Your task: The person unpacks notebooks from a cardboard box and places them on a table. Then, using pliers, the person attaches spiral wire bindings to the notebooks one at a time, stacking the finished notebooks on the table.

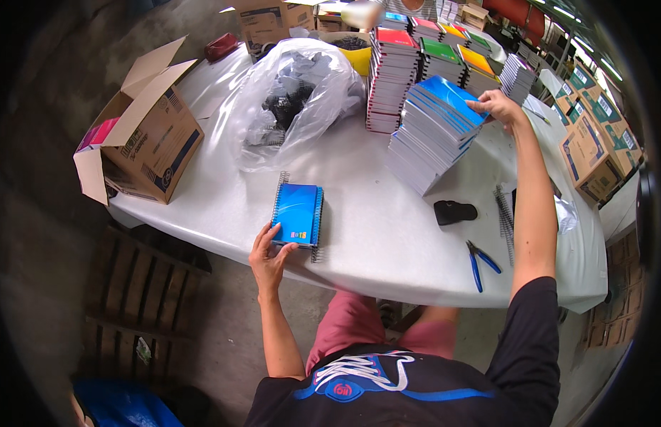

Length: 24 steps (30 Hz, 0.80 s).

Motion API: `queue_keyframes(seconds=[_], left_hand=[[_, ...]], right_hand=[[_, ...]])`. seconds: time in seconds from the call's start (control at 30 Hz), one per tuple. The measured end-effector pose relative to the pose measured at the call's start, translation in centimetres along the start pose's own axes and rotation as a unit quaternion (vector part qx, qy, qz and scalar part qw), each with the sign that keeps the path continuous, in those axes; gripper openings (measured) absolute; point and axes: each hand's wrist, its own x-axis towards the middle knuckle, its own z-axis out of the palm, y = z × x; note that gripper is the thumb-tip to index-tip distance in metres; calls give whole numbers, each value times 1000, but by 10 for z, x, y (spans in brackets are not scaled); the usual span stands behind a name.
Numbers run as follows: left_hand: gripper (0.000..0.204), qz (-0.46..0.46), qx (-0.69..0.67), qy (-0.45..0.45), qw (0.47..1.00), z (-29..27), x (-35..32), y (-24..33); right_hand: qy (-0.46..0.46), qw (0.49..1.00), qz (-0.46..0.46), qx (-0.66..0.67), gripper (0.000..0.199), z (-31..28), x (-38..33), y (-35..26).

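Note:
A small stack of blue spiral notebooks [299, 210] lies near the table's front edge, with loose wire coils sticking out beside and under it. My left hand [268, 250] grips its lower left corner, thumb on the bottom edge and fingers on the side. To the right rises a tall, leaning stack of blue-covered notebooks [434, 135]. My right hand [498, 108] is closed at the far right corner of its top blue notebook [453, 99]; some fingertips are hidden. Blue-handled pliers [478, 267] lie below the right forearm, near a black pouch-like object [455, 212].
An open cardboard box [154, 146] stands at the left edge. Beside it, a clear plastic bag [302, 99] holds dark coils. Red, green and yellow notebook stacks [394, 78] fill the back. Wire coils [505, 224] lie at right; cartons [590, 153] stand beyond.

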Motion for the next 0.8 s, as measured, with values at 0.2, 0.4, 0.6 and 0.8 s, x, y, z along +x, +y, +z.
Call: queue_keyframes(seconds=[0.2,0.4,0.6,0.8], left_hand=[[51,2,9,-29,1000,-2,3,-1],[54,148,137,85,976,-3,3,34],[50,60,-205,-9,977,57,4,136],[24,-108,-532,-200,815,138,-24,172]], right_hand=[[164,973,-101,-124,47,8,-5,2],[307,945,-86,-68,41,26,-33,-27],[270,897,-241,255,37,45,-122,-32],[239,870,-159,402,37,181,-235,-9]])
